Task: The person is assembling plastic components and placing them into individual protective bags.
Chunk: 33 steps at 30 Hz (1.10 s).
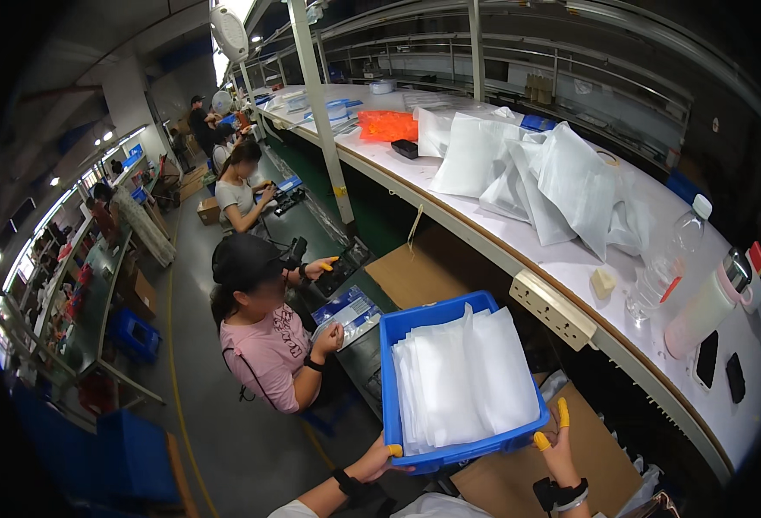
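A blue plastic bin (458, 455) filled with a stack of white translucent sheets or pouches (462, 380) is in front of me, slightly tilted. My left hand (374, 463) grips its near left corner, with a yellow-covered thumb at the rim and the other fingers hidden below. Beside the near right corner is my right hand (560, 453), its yellow-covered thumb and finger spread apart. That thumb is close to the bin wall; whether it touches I cannot tell. Dark bands circle both my wrists.
On the raised white bench (527, 229) lie white pouches (570, 186), an orange bag (387, 126), bottles and a phone (706, 358). A power strip (553, 308) runs along its edge. A co-worker in pink (264, 354) sits close on the left; cardboard (562, 449) lies below the bin.
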Tool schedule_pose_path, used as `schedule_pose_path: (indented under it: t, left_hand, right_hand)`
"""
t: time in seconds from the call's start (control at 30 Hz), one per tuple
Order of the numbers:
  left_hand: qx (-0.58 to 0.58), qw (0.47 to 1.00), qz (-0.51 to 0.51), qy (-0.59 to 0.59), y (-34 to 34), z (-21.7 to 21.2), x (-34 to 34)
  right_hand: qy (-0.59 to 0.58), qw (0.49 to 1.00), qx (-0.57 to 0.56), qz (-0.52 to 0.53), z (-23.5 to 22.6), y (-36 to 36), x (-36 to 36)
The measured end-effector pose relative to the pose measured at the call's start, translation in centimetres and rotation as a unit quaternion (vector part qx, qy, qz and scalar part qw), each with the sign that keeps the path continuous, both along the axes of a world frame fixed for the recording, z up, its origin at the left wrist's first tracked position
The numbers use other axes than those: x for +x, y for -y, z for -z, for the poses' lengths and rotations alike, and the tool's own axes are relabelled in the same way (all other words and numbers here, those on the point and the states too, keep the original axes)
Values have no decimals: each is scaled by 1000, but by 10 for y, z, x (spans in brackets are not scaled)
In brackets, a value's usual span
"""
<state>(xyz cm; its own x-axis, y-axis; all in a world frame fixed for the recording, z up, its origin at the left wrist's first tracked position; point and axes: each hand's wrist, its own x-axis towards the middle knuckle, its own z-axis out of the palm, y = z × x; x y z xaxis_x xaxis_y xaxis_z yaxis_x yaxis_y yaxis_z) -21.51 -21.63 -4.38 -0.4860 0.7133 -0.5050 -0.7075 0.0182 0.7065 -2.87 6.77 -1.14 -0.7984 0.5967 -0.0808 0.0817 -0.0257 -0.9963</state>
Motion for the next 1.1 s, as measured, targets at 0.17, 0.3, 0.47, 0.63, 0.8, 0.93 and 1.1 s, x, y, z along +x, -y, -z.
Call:
schedule_pose_path:
  t: [0.17,0.3,0.47,0.63,0.8,0.93,1.1]
  left_hand:
    - [31,999,-33,-12,-15,-15,-23]
    - [41,998,-31,-43,-28,-19,-53]
    - [38,995,-47,-84,-51,-7,-101]
    - [34,992,-82,-94,-78,21,-154]
    - [55,984,-137,-95,-120,53,-208]
    - [47,977,-178,-104,-158,73,-251]
    - [30,959,-237,-152,-190,86,-297]
  right_hand:
    - [7,998,11,58,13,0,45]
    - [47,995,18,89,47,9,87]
    - [131,981,2,141,58,41,142]
    - [234,961,11,143,72,73,183]
    - [305,937,11,171,89,91,232]
    - [356,916,0,182,107,106,263]
    - [408,879,5,248,115,151,294]
